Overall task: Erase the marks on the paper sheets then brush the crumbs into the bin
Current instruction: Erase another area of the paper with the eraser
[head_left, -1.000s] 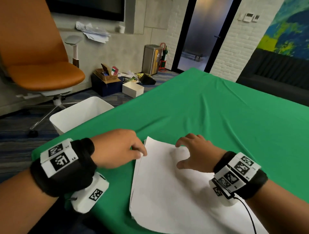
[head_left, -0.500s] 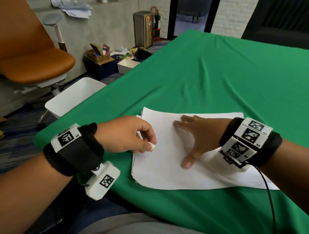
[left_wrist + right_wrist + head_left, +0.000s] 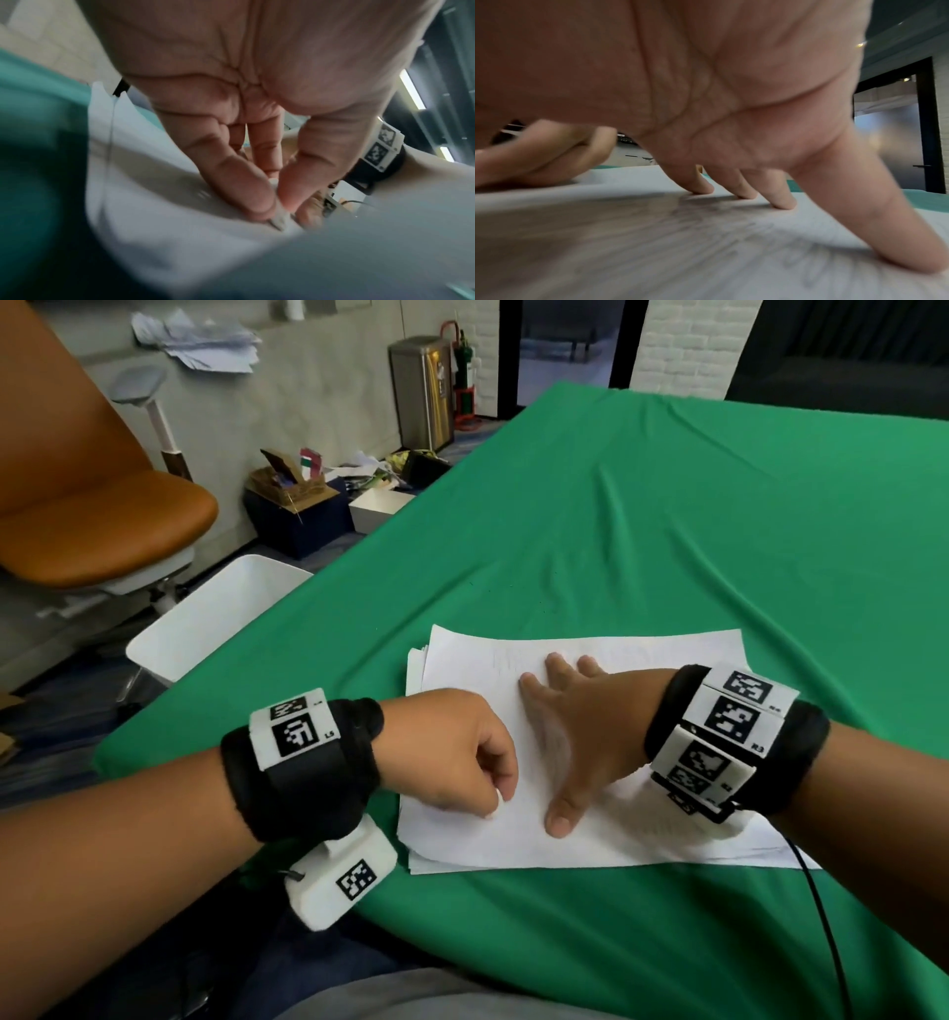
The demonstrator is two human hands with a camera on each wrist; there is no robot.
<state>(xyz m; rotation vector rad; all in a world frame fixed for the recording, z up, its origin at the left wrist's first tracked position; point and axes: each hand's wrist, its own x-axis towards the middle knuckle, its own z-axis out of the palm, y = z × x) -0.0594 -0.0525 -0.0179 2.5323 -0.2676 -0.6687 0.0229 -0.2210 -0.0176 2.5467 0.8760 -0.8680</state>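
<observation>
A small stack of white paper sheets point(image 3: 637, 654) lies on the green tablecloth near the table's front edge, with faint pencil marks point(image 3: 795, 249) on the top sheet. My left hand point(image 3: 462, 757) pinches a small white eraser point(image 3: 279, 220) between thumb and fingers and presses it on the sheet's left part. My right hand point(image 3: 570, 737) lies flat on the paper point(image 3: 628, 233) with fingers spread, holding it down just right of the left hand. The white bin point(image 3: 215, 618) stands on the floor beside the table's left edge.
An orange office chair point(image 3: 97, 516) stands on the left behind the bin. Boxes and clutter point(image 3: 308, 505) and a metal trash can point(image 3: 423, 392) lie on the floor further back. The green table point(image 3: 667, 516) stretches away beyond the paper.
My left hand has moved from the paper's left edge onto the sheet with the eraser. My right hand has flattened and spread on the paper. The head view has tilted down.
</observation>
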